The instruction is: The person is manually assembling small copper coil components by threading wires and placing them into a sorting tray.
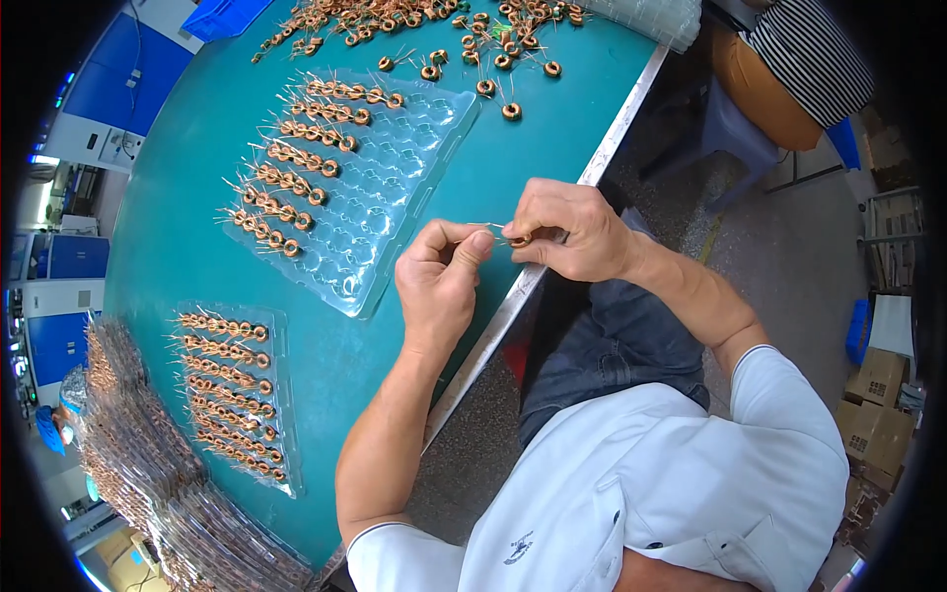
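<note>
Over the table's front edge, my right hand (577,229) pinches a small copper-wound ring coil (520,241) between thumb and fingers. My left hand (439,281) is closed, thumb against forefinger, on the coil's thin wire lead, which stretches between the two hands. Just beyond my left hand lies a clear plastic tray (367,229) with round pockets. Rows of similar ring coils (281,180) fill its left part, leads sticking out to the left, while the pockets on its right side hold nothing.
Loose coils (511,111) lie heaped at the table's far side. A filled tray (232,395) and tall stacked trays (148,444) stand at the left. Empty clear trays (651,18) are piled at the far right corner, near a blue bin (225,18). Someone in stripes (809,64) sits beyond a stool.
</note>
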Tool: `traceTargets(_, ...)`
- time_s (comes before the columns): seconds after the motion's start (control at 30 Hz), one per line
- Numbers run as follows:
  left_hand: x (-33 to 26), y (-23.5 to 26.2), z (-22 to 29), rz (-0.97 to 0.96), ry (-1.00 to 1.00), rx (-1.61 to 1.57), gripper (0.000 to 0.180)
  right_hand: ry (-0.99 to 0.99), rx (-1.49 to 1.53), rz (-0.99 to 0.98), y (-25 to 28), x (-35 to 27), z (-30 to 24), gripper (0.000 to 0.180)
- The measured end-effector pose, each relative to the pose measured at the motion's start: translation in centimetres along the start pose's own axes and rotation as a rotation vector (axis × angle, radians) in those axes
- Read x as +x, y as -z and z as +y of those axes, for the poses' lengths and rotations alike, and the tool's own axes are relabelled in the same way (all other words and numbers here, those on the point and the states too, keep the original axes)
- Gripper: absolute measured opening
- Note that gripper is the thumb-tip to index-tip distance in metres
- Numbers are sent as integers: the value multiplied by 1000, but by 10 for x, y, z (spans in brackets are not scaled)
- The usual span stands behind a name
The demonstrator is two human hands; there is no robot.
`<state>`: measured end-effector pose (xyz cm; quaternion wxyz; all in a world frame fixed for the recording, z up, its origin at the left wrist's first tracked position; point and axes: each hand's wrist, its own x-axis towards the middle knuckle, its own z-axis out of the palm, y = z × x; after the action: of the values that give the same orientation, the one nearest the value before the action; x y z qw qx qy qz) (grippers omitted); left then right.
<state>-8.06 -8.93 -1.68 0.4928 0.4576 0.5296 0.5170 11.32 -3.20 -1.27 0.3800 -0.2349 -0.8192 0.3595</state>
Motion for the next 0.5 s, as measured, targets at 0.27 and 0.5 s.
traceTargets(0.27, 1, 7, 0, -89, 2, -212, 17, 187, -62, 68, 1, 4, -3, 29)
traceTargets(0.5, 6, 2, -7, 50, -308, -185, 17, -392, 476, 250, 14, -6, -6, 16)
